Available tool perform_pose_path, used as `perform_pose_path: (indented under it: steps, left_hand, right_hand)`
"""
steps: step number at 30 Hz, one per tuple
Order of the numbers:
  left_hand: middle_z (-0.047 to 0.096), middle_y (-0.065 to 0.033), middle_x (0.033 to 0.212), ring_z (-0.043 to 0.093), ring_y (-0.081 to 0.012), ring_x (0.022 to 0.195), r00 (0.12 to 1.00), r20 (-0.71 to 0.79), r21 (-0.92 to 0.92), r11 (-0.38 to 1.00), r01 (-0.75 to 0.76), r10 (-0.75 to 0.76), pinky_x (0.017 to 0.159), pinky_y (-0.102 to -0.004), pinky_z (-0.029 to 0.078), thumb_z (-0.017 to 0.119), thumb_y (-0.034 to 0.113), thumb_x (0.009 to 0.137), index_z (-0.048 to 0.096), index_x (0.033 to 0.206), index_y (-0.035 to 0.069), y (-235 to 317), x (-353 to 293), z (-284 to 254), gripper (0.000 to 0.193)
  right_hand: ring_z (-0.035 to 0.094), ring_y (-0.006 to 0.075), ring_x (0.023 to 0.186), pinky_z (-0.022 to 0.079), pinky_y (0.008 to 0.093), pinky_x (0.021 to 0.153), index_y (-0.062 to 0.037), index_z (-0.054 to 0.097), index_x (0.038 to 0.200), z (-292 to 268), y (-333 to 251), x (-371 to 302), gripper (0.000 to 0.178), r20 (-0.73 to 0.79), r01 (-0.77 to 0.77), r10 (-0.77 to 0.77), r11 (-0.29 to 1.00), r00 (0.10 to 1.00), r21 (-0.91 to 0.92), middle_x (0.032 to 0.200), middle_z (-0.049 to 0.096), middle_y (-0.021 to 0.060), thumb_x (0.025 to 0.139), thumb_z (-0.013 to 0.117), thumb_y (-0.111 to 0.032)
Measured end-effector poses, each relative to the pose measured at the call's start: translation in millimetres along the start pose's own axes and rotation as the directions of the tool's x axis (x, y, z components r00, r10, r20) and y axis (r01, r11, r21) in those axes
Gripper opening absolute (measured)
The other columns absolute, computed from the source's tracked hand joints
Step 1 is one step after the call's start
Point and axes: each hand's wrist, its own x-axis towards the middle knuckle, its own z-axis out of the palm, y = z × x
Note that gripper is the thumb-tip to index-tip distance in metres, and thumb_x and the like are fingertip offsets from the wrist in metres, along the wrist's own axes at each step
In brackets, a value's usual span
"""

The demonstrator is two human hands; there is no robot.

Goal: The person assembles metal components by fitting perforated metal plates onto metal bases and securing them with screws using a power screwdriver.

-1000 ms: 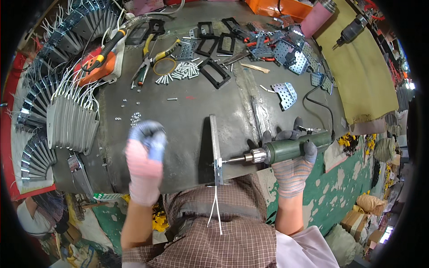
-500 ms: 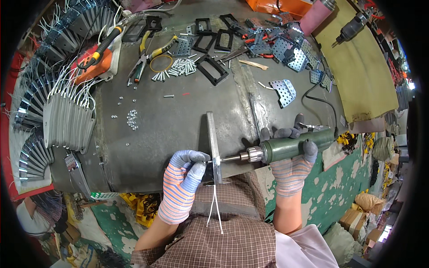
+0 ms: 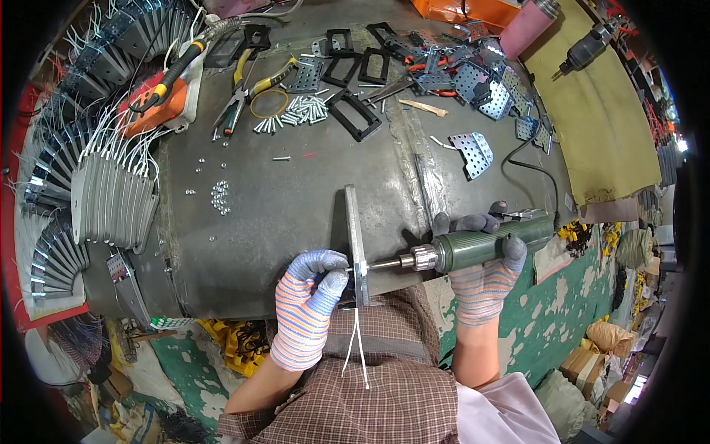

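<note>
I've 2 striped knit-gloved hands (image 3: 305,307), 1 green cylindrical power screwdriver (image 3: 484,246), 1 flat grey metal bar (image 3: 355,222), 2 thin white wires (image 3: 362,344). Also min. 5 blk rectangular open frames (image 3: 370,132), 1 thin yellow round band (image 3: 251,105), 1 pink cylindrical bottle (image 3: 523,31). Silver metal screws (image 3: 307,111): heaped, can't count 'em.

Long grey metal bar (image 3: 353,222) at near edge of dark-grey metal tabletop (image 3: 281,214), between striped-gloved left hand (image 3: 307,296) and green cylindrical power screwdriver (image 3: 484,246), latter in striped-gloved right hand (image 3: 481,287). Small round silver nuts (image 3: 220,197) beyond left hand, leftward. Slim silver metal screws (image 3: 306,111) behind nuts, rightward; black rectangular frame (image 3: 341,113) just right of screws. Perforated silvery metal plate (image 3: 473,153) behind screwdriver. Flat grey panels (image 3: 111,201) left of nuts.
</note>
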Motion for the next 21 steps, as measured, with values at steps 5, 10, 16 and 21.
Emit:
perform_pose_path:
  steps: [5, 10, 16, 21]
  left_hand:
    - [0.066, -0.0034, 0.091, 0.061, -0.0081, 0.081, 0.999, -0.018, 0.01, 0.999, 0.038, -0.038, 0.074, -0.0213, 0.051, 0.069, 0.001, 0.083, 0.062, 0.098, 0.003, 3.7, -2.8, 2.5, 0.016]
    - [0.065, -0.0057, 0.096, 0.061, -0.0106, 0.084, 0.962, -0.036, 0.411, 0.881, -0.234, 0.272, 0.076, -0.0241, 0.05, 0.071, 0.009, 0.084, 0.061, 0.097, 0.003, 1.3, -7.5, 6.9, 0.017]
    - [0.063, -0.006, 0.094, 0.06, -0.0121, 0.082, 0.929, -0.024, 0.52, 0.798, -0.304, 0.37, 0.075, -0.0254, 0.049, 0.071, 0.013, 0.085, 0.061, 0.095, 0.004, -2.5, -5.7, 8.2, 0.017]
    - [0.062, -0.006, 0.094, 0.059, -0.0121, 0.082, 0.938, -0.033, 0.577, 0.773, -0.263, 0.345, 0.074, -0.0252, 0.048, 0.07, 0.016, 0.085, 0.06, 0.094, 0.004, 1.2, -6.1, 10.3, 0.018]
  right_hand:
    - [0.057, 0.0234, 0.096, 0.028, 0.0611, 0.108, -0.0121, 0.055, 0.117, -0.9, -0.5, -0.1, 0.048, 0.018, -0.008, 0.008, 1.0, 1.0, 0.016, 0.09, 0.058, 0.0033, 0.072, 0.071, -0.011]
    - [0.057, 0.0229, 0.096, 0.029, 0.0586, 0.107, -0.0145, 0.055, 0.118, 1.2, 0.6, -0.3, 0.05, 0.015, -0.023, 0.023, 1.0, 1.0, 0.012, 0.09, 0.058, 0.0026, 0.071, 0.072, -0.012]
    - [0.056, 0.0215, 0.093, 0.03, 0.0583, 0.105, -0.015, 0.055, 0.12, 1.1, 3.9, 1.8, 0.053, 0.07, 0.004, -0.001, 0.999, 0.998, -0.047, 0.089, 0.056, 0.0016, 0.071, 0.072, -0.012]
    - [0.057, 0.019, 0.089, 0.025, 0.0567, 0.11, -0.0132, 0.053, 0.124, 5.1, 3.9, 6.3, 0.056, 0.157, 0.005, 0.006, 0.997, 0.988, -0.071, 0.084, 0.054, -0.0017, 0.071, 0.071, -0.012]
